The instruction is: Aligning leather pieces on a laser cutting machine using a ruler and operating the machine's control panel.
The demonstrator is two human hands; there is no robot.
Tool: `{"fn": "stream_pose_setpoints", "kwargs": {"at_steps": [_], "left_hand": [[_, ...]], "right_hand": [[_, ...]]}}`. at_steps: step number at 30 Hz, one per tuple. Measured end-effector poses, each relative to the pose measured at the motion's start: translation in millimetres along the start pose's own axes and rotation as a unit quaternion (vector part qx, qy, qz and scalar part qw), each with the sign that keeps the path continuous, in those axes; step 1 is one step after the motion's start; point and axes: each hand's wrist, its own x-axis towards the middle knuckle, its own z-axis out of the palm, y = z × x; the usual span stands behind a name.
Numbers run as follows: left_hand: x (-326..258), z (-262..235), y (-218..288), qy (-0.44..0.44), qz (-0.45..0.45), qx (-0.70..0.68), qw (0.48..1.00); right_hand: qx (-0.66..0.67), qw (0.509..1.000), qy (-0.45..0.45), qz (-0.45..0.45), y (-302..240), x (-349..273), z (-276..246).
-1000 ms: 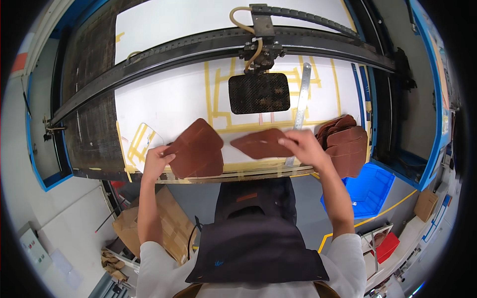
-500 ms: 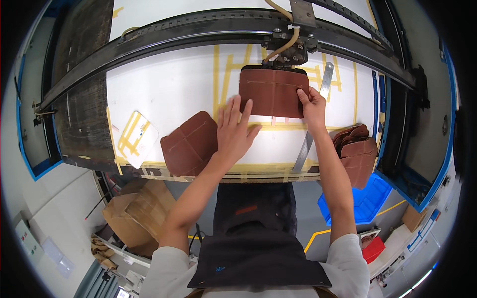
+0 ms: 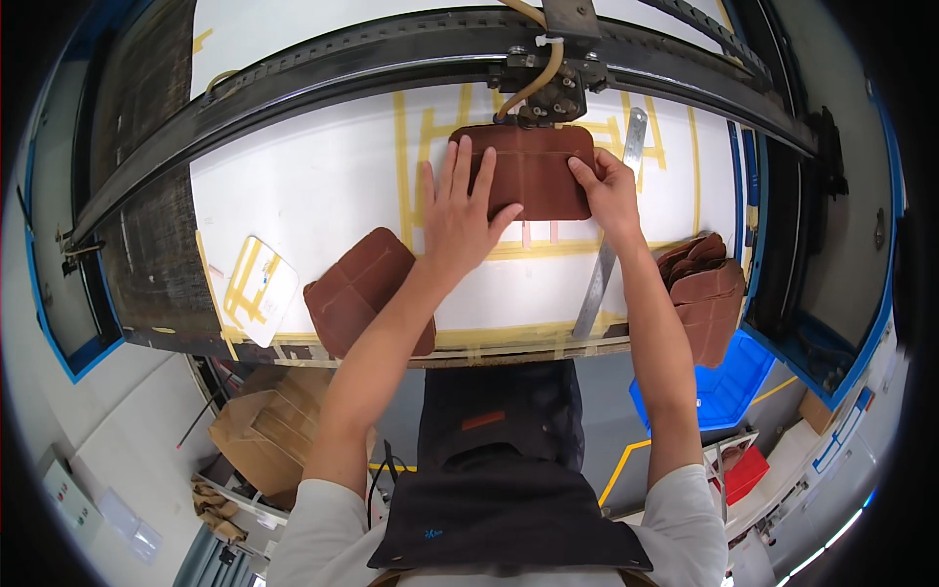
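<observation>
A reddish-brown leather piece [image 3: 533, 186] with rounded corners lies on the white, yellow-taped bed [image 3: 303, 181], just below the machine head [image 3: 558, 88]. My left hand [image 3: 460, 215] rests on its left edge with fingers spread. At its right edge, my right hand [image 3: 611, 196] pinches the leather between thumb and fingers. Left of my left forearm lies another brown leather stack [image 3: 364, 289]. To the right of my right forearm, more leather pieces [image 3: 709, 298] are piled at the bed's front edge. A steel ruler [image 3: 599, 284] lies slanting, partly beneath my right hand.
The black gantry rail [image 3: 323, 86] crosses over the bed just beyond my hands. A white card with yellow tape [image 3: 260, 293] lies at the left. Below the right front edge is a blue bin [image 3: 719, 401]; a brown paper bag [image 3: 269, 430] stands lower left.
The leather has moved slightly away from me and covers the dark edge seen behind it before. My left hand has shifted up onto its left side; my right hand keeps its grip.
</observation>
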Motion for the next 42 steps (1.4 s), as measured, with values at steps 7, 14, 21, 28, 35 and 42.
{"fn": "stream_pose_setpoints", "kwargs": {"at_steps": [7, 14, 21, 28, 35, 42], "left_hand": [[6, 4, -8, -0.033, 0.015, 0.044, 0.998], [8, 9, -3, -0.034, 0.003, 0.057, 0.998], [7, 5, 4, -0.040, -0.003, 0.041, 0.998], [6, 7, 6, -0.040, 0.002, 0.038, 0.998], [10, 10, 9, -0.023, 0.029, 0.010, 0.999], [17, 21, 32, -0.015, 0.061, -0.013, 0.998]], "right_hand": [[-0.067, 0.997, 0.027, -0.024, 1, 1, -10], [-0.129, 0.987, 0.089, -0.043, 0, 2, -10], [-0.208, 0.968, 0.122, -0.066, 6, -1, -9], [-0.219, 0.966, 0.123, -0.065, 3, -4, -14], [-0.268, 0.952, 0.135, -0.064, -4, -24, -23], [-0.459, 0.876, 0.147, -0.015, 2, -116, -22]]}}
